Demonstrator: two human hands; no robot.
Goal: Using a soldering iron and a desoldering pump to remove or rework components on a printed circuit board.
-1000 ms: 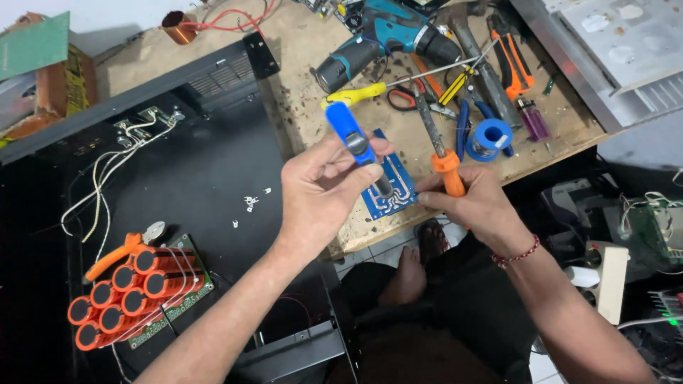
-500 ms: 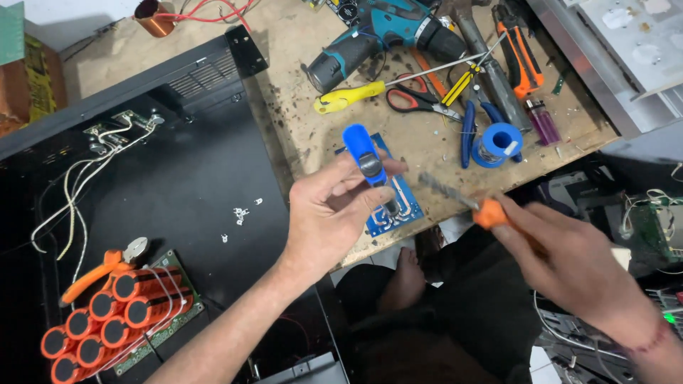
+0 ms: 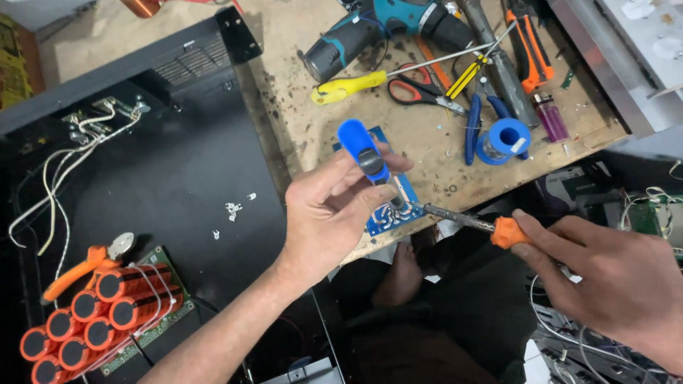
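two hands (image 3: 334,210), one scissors (image 3: 420,87), one drill (image 3: 384,28)

Open wood on the counter (image 3: 299,85) at eleven o'clock from the board (image 3: 390,206); scissors (image 3: 420,89), solder spool (image 3: 504,141) crowding one o'clock.

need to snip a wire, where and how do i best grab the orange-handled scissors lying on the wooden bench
Take the orange-handled scissors by their finger loops, which point left toward the yellow-handled screwdriver. Come from above and the near-left: the blades run right under the other tools, while the loops lie flat and mostly clear on the wooden bench.
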